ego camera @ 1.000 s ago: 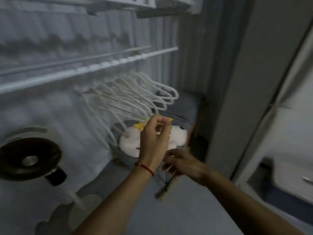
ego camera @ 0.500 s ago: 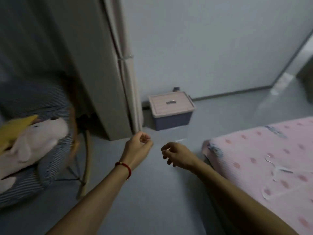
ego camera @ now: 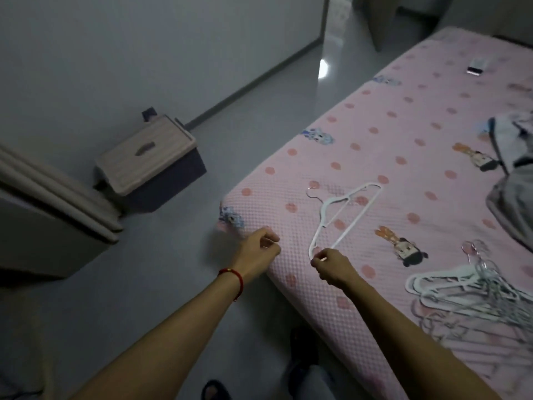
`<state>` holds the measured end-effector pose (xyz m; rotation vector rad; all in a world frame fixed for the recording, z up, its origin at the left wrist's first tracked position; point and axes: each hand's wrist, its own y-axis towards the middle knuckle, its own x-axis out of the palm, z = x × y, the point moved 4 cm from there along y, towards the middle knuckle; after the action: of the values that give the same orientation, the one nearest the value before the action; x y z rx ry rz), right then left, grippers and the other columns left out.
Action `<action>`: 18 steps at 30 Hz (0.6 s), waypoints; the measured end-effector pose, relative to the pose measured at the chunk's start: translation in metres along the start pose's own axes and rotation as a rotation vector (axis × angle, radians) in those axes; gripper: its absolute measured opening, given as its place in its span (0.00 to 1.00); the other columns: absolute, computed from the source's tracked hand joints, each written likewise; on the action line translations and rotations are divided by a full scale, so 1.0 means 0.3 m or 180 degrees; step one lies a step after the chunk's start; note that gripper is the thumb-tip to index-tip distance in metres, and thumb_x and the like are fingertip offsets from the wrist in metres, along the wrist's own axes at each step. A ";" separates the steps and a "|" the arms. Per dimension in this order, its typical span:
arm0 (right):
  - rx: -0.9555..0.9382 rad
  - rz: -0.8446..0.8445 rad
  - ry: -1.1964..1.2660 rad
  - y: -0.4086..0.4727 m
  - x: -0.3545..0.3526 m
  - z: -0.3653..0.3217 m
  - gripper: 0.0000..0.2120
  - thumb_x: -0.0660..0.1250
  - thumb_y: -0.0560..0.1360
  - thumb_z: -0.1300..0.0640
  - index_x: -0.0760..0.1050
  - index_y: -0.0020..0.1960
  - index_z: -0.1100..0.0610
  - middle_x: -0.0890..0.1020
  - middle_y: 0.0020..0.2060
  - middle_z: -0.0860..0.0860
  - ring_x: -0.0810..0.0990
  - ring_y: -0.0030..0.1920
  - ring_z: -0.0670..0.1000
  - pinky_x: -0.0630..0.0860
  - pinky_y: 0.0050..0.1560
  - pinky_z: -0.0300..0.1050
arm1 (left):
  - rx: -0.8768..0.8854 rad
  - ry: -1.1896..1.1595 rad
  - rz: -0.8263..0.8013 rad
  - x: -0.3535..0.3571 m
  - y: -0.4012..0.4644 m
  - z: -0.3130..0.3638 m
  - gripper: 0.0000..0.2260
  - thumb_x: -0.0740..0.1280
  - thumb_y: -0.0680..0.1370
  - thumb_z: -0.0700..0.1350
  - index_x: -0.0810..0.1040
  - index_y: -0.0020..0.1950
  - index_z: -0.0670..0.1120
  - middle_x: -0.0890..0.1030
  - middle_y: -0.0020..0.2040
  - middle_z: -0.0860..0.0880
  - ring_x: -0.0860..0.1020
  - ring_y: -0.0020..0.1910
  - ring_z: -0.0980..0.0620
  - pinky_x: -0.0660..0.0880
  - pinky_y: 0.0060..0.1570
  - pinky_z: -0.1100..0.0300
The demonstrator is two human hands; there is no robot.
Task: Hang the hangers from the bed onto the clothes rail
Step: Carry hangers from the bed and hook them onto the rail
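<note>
A: Where was the hanger (ego camera: 343, 215)?
B: On the bed (ego camera: 403, 157), just ahead of my right hand (ego camera: 331, 265). Both hands loosely curled, empty; left hand (ego camera: 259, 249) apart. Looked light, stiff. I'd pinch the shoulder end.

You are in a home bedroom. A bed (ego camera: 375, 145) with a pink dotted cartoon-print cover fills the right side, with loose white hangers (ego camera: 467, 290) and crumpled clothing (ego camera: 516, 157) lying on it. A lidded storage box (ego camera: 150, 163) sits on the grey floor (ego camera: 144, 284) against the plain wall (ego camera: 115, 53).
</note>
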<state>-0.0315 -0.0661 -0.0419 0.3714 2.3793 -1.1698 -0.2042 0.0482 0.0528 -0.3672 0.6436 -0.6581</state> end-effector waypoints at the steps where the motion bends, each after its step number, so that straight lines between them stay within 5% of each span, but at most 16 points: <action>1: 0.0132 0.0033 -0.0001 0.043 -0.020 0.042 0.12 0.65 0.79 0.50 0.77 0.53 0.58 0.82 0.47 0.57 0.81 0.45 0.57 0.77 0.43 0.50 | 0.0009 -0.0001 -0.0005 0.036 0.046 0.011 0.07 0.69 0.76 0.37 0.80 0.53 0.42 0.82 0.53 0.45 0.80 0.52 0.48 0.77 0.52 0.59; 4: 0.0459 0.0122 -0.0107 0.193 -0.026 0.145 0.14 0.66 0.79 0.50 0.68 0.41 0.58 0.73 0.36 0.53 0.71 0.33 0.52 0.66 0.34 0.44 | -0.0027 0.0054 -0.0066 0.119 0.163 0.025 0.06 0.69 0.76 0.39 0.81 0.51 0.46 0.82 0.51 0.48 0.80 0.48 0.51 0.79 0.51 0.56; 6: 0.0716 0.0134 -0.0053 0.303 0.000 0.174 0.14 0.68 0.78 0.49 0.70 0.47 0.60 0.75 0.41 0.55 0.74 0.35 0.52 0.71 0.36 0.46 | -0.0047 0.0110 -0.0056 0.153 0.236 0.008 0.05 0.70 0.75 0.41 0.81 0.49 0.50 0.82 0.50 0.50 0.80 0.47 0.52 0.80 0.49 0.56; 8: 0.1006 0.0243 0.0190 0.422 0.038 0.185 0.30 0.71 0.77 0.45 0.67 0.67 0.65 0.75 0.61 0.62 0.78 0.55 0.59 0.77 0.52 0.53 | -0.0106 0.0141 -0.0034 0.171 0.303 -0.024 0.05 0.69 0.75 0.42 0.81 0.49 0.50 0.82 0.49 0.50 0.80 0.47 0.53 0.80 0.48 0.58; 9: 0.1145 0.0338 0.0232 0.475 0.057 0.185 0.42 0.72 0.75 0.42 0.58 0.76 0.66 0.68 0.71 0.63 0.73 0.67 0.63 0.74 0.61 0.56 | -0.0138 0.0144 -0.0012 0.176 0.331 -0.037 0.06 0.69 0.75 0.42 0.81 0.50 0.50 0.82 0.49 0.50 0.80 0.47 0.52 0.80 0.48 0.57; 12: 0.1242 0.0500 0.0291 0.594 0.099 0.160 0.64 0.75 0.71 0.36 0.36 0.80 0.69 0.48 0.80 0.65 0.57 0.78 0.66 0.66 0.73 0.60 | -0.0281 0.0058 0.0081 0.180 0.393 -0.089 0.07 0.68 0.76 0.40 0.81 0.53 0.46 0.82 0.50 0.49 0.80 0.47 0.52 0.79 0.50 0.57; 15: 0.1422 0.0740 0.0271 0.672 0.125 0.166 0.67 0.78 0.69 0.39 0.33 0.78 0.70 0.49 0.78 0.65 0.62 0.74 0.66 0.71 0.68 0.57 | -0.0316 -0.0038 0.0173 0.185 0.422 -0.138 0.07 0.66 0.78 0.35 0.80 0.53 0.41 0.81 0.52 0.53 0.78 0.45 0.54 0.76 0.43 0.70; 18: 0.1487 0.1101 0.0199 0.689 0.132 0.166 0.62 0.79 0.72 0.48 0.35 0.79 0.71 0.54 0.77 0.66 0.67 0.70 0.64 0.75 0.63 0.54 | -0.0284 -0.0263 0.0355 0.183 0.417 -0.166 0.04 0.67 0.78 0.34 0.80 0.51 0.41 0.82 0.55 0.46 0.79 0.45 0.54 0.75 0.40 0.71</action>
<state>0.0372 0.0201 -0.2279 0.9407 1.9600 -1.5444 -0.1474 0.0983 -0.0712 -0.4360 0.6114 -0.5063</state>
